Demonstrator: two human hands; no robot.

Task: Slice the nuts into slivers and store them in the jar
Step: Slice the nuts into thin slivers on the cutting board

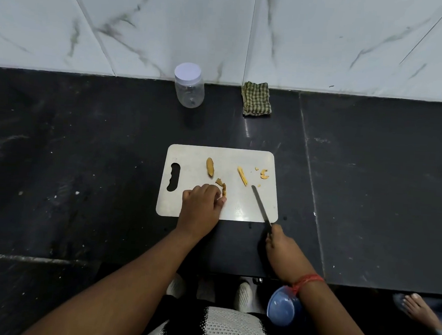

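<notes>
Black counter [84, 157]: board [237, 210], nut slivers [242, 176], knife [261, 205].

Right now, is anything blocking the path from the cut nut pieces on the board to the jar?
Bare counter lies between the cutting board and the jar, with the cloth off to the right. The jar's white lid is still on, blocking its mouth.

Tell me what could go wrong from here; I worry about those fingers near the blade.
The left hand pinches a small nut piece, so a close cut with the knife could nick the fingertips. Crumbs near the cutting board edge could roll off. The jar is capped, which would stall storing.
</notes>
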